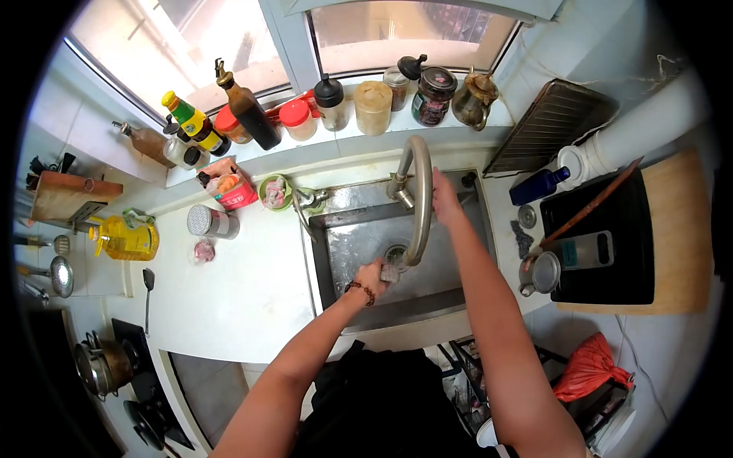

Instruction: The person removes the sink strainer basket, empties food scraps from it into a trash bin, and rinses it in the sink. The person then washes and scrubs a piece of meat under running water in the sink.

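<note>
My left hand [369,279], with a beaded bracelet at the wrist, is closed on a small greyish wad [391,272] above the steel sink [343,305]. The wad is right under the mouth of the curved tap [420,191], and the sink drain [395,252] shows just behind it. My right hand [444,200] is raised beside the tap's base, at the back right of the basin. Its fingers are partly hidden by the tap's neck, so whether it touches the tap handle cannot be made out.
Bottles and jars [373,108] line the windowsill. Left of the sink are a green bowl [275,192], a tin [212,222] and an oil jug [126,237]. At right stand a blue bottle [539,185], a metal cup [539,273] and a black tray [634,271].
</note>
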Tool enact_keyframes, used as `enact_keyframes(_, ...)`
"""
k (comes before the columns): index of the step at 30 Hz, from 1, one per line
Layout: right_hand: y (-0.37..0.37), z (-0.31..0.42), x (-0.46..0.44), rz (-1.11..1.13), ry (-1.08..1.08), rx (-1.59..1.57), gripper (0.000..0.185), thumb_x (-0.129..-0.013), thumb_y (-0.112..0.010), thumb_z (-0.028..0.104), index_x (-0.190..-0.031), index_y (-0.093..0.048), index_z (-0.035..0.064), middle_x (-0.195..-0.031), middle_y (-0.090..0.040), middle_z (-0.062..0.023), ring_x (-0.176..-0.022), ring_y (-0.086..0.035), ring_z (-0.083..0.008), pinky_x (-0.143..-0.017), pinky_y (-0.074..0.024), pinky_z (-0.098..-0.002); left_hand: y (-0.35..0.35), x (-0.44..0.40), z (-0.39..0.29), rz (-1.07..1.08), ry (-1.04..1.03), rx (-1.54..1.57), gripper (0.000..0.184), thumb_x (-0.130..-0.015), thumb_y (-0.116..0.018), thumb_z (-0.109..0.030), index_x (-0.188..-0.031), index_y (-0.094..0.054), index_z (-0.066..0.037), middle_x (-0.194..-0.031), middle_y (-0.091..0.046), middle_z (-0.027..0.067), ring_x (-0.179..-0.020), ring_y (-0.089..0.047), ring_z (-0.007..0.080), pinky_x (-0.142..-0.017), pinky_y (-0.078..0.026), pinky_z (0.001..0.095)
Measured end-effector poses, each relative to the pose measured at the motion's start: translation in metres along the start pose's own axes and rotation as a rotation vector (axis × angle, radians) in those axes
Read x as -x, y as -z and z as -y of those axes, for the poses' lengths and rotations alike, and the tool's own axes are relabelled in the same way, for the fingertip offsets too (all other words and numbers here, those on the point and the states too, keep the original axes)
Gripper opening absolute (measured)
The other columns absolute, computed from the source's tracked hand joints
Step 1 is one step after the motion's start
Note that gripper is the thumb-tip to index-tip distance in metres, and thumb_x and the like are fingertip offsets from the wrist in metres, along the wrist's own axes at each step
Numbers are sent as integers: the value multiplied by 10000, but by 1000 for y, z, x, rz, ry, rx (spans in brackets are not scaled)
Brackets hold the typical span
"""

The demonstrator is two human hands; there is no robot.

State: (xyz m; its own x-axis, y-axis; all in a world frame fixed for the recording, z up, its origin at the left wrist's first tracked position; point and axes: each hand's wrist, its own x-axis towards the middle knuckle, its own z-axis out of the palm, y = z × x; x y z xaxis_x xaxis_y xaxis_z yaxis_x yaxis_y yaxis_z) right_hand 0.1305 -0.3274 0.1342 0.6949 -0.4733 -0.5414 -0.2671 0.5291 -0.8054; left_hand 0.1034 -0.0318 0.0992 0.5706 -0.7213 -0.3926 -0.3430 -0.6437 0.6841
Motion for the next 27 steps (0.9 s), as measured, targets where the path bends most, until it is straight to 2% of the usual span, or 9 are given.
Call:
enact_keyframes(3, 13, -11, 21, -117, 132, -372, 628, -965, -545, 360, -1476, -352, 50, -1536, -332, -129, -1357, -383, -286, -1138, -284, -401, 11, 1, -2, -71, -83, 23, 484, -742, -780, -231, -1111, -533, -40, -957, -680, 235, -931, -642, 437, -818, -535, 466)
enact_keyframes(5, 32, -56, 31, -207, 220, -140, 570, -957, -545, 220, -1472, -363, 59, -1472, -424, -113, -1305, -454, -251, -1084, -364, -380, 27, 3, -11, -58, -67, 36, 488, -750, -790, -233, -1133, -552, -46, -981, -677, 244, -954, -642, 430, -829, -532, 472)
enact_keyframes(8, 41, -102, 93, 204, 178, 103, 537, -900, -585, 73, -1415, -436, 44, -1342, -537, -87, -1216, -531, -190, -1011, -435, -339, 36, 7, -10, -42, -159, 43, 482, -798, -761, -312, -1151, -574, -42, -973, -674, 260, -946, -642, 438, -823, -525, 484)
enact_keyframes(9, 26, -94, 126, 444, 191, 60, 523, -881, -614, 56, -1383, -470, 34, -1298, -569, -78, -1182, -551, -167, -992, -449, -332, 37, 6, -11, -46, -270, 37, 495, -837, -722, -389, -1147, -578, -32, -942, -673, 267, -916, -641, 454, -804, -520, 489)
enact_keyframes(11, -10, -60, 184, 576, 41, 133, 504, -846, -668, 32, -1326, -513, 17, -1244, -598, -76, -1098, -588, -142, -926, -491, -317, 57, 10, -35, 39, -185, -26, 523, -858, -675, -460, -1147, -593, -31, -905, -674, 270, -902, -644, 457, -804, -519, 490)
enact_keyframes(15, -12, -78, 192, 426, 129, 299, 334, -790, -728, 9, -1102, -611, -10, -981, -668, -50, -902, -636, -145, -792, -516, -309, 83, 30, -66, 145, -178, -88, 605, -893, -562, -596, -1086, -642, -28, -800, -671, 261, -853, -651, 456, -785, -520, 485)
enact_keyframes(22, -4, -88, 184, 259, 442, 801, 347, -739, -657, -98, -1077, -620, -31, -946, -675, -85, -861, -668, -157, -757, -555, -305, 100, 38, -66, 107, -257, -301, 581, -891, -577, -589, -1037, -679, -37, -747, -658, 248, -780, -679, 387, -753, -527, 465)
enact_keyframes(25, -11, -82, 197, 287, 238, 568, 313, -751, -598, -104, -1054, -618, -26, -934, -675, -96, -815, -677, -180, -720, -568, -322, 90, 37, -52, 109, -61, -39, 591, -883, -584, -615, -1055, -685, -59, -766, -691, 154, -725, -691, 290, -746, -552, 419)
enact_keyframes(27, -15, -77, 201, 242, 47, 348, 355, -752, -566, -54, -1104, -611, -25, -938, -675, -150, -865, -684, -238, -717, -559, -350, 77, 35, -40, 118, 247, 663, 601, -879, -594, -625, -1128, -658, -82, -938, -697, 78, -760, -676, 219, -726, -573, 386)
